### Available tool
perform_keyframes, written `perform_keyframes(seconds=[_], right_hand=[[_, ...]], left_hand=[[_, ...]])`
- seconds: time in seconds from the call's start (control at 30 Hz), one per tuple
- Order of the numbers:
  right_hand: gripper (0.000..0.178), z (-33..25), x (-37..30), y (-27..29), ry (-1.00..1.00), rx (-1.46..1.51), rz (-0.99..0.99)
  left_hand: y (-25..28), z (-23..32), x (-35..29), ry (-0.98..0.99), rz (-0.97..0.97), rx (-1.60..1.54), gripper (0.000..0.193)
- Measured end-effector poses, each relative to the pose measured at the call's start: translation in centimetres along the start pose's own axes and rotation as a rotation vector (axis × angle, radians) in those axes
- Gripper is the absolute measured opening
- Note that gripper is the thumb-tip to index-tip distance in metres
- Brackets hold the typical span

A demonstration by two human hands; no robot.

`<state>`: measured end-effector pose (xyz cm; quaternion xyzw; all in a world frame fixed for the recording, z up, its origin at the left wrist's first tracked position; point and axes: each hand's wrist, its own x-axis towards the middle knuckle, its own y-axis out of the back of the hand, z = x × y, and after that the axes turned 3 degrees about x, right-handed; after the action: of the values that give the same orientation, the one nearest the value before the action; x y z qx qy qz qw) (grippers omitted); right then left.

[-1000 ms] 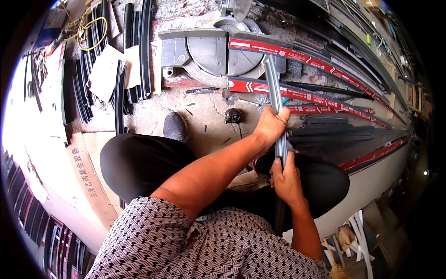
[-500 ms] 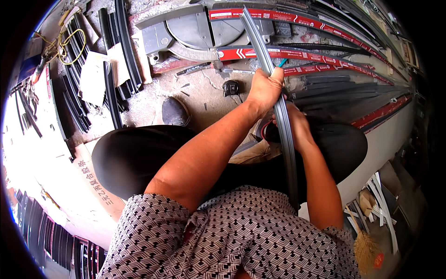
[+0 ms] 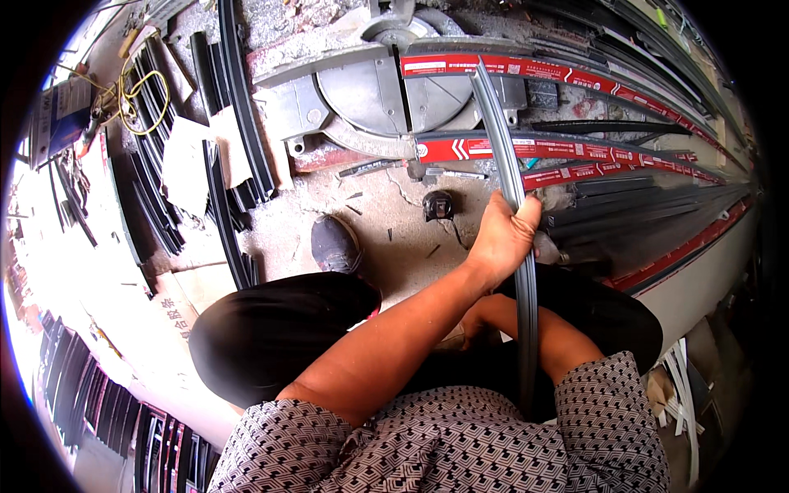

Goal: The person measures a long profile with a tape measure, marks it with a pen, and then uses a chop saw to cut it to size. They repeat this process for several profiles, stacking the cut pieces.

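Observation:
A long grey ribbed profile strip (image 3: 527, 320) runs upright through the view, from over the red-labelled strips down to my lap. My left hand (image 3: 503, 238) is closed round it at mid-length, thumb along its near side. Behind the strip and below my left wrist, my right hand (image 3: 486, 316) is low over my lap; its fingers are largely hidden. A black tape measure (image 3: 438, 205) lies on the floor left of my left hand. Beyond it rest a marker pen (image 3: 454, 173) and another dark pen-like tool (image 3: 371, 168).
A grey metal saw base with a round turntable (image 3: 362, 103) sits ahead. Strips with red labels (image 3: 460, 149) cross its right side. Bundles of black strips (image 3: 238, 115) lie at left, beside a yellow cord (image 3: 131, 103). My shoe (image 3: 335, 244) is below the saw.
My right hand has drawn back from beside the strip toward my lap. The left hand keeps its grip. The surroundings sit lower and farther right in the view.

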<state>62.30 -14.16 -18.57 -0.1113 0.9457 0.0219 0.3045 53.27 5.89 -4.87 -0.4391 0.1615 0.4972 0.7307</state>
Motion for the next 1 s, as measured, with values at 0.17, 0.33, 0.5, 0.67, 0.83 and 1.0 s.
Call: perform_keyframes(seconds=[0.17,0.33,0.5,0.67,0.83,1.0], right_hand=[[0.072,-1.0,0.2,-0.8,0.021,0.122,-0.018],[0.066,-2.2,1.6,-2.0,0.053,0.231,-0.016],[0.061,-3.8,4.2,-3.1,0.076,0.367,-0.002],[0.057,-5.0,5.1,-3.0,0.038,0.467,0.042],[0.053,-4.4,-0.2,-0.2,-0.113,0.750,0.339],[0.050,-5.0,-8.4,1.2,-0.453,1.360,1.261]], left_hand=[[-1.0,0.0,-0.1,0.024,0.014,0.043,0.042],[-0.8,-1.2,-0.7,0.092,0.000,0.081,0.046],[0.2,-2.9,-2.1,0.068,-0.046,0.074,0.053],[0.3,-3.2,-3.9,0.044,-0.080,0.098,0.054],[-0.7,-2.8,-5.3,-0.088,-0.076,0.083,0.051],[-1.2,-2.2,-5.8,-0.122,-0.109,0.024,0.051]])
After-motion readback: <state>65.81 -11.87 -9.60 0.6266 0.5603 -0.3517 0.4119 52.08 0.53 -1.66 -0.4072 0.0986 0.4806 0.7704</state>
